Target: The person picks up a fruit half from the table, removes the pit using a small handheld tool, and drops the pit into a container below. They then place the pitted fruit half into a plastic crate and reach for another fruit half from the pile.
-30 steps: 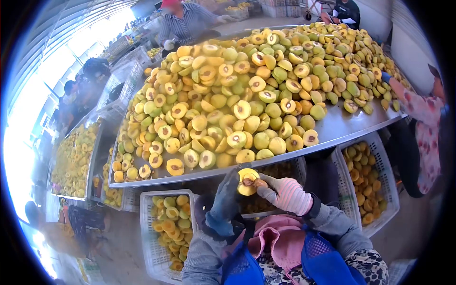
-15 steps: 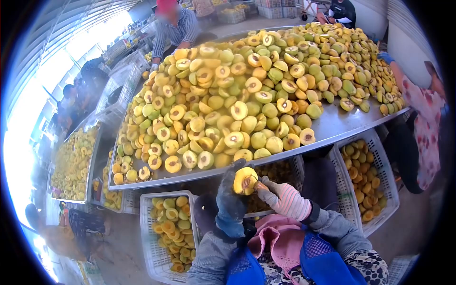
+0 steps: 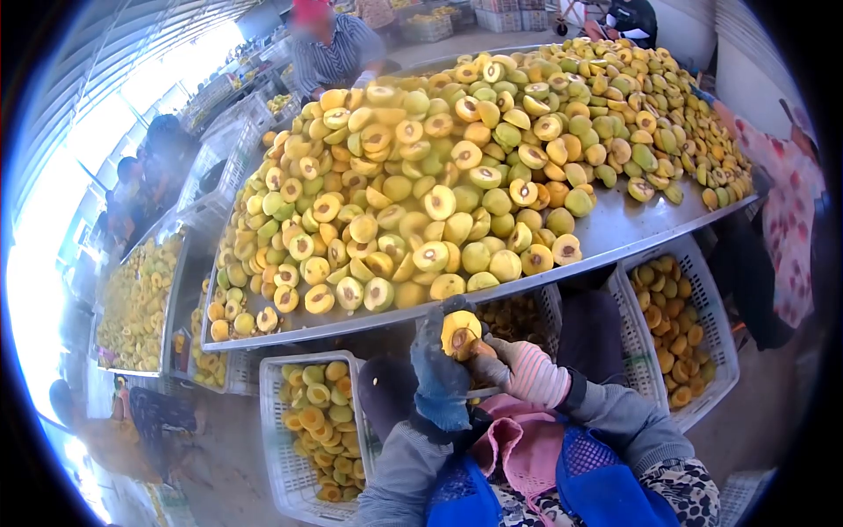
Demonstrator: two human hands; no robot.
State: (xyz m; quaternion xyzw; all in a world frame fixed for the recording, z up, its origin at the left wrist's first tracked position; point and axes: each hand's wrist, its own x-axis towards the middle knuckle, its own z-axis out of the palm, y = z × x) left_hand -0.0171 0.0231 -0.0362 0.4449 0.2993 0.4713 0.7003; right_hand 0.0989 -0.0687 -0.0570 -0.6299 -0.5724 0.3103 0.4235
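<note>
My left hand (image 3: 436, 373), in a dark blue glove, is closed around a halved yellow peach (image 3: 461, 332), its cut side turned up. My right hand (image 3: 529, 371), in a grey and pink striped glove, is closed against the fruit's right edge. A thin metal tool (image 3: 470, 397) sticks out to the left beneath the right hand; its working end is hidden. Both hands are over my lap, just in front of a metal table (image 3: 606, 256). On that table lies a large heap of peach halves (image 3: 404, 193), many with brown stones or hollows showing.
A white crate (image 3: 279, 439) of peach halves stands left of my legs, another crate (image 3: 702, 386) to the right. Darker pieces (image 3: 518, 318) lie in a container under the table edge. People work around: a striped sleeve (image 3: 329, 66) across the table, a patterned sleeve (image 3: 781, 176) at right.
Both hands have shifted slightly right, and the peach half has tilted. The right hand is lower and closer in against the fruit. The metal tool now shows beneath it. The person across has moved an arm.
</note>
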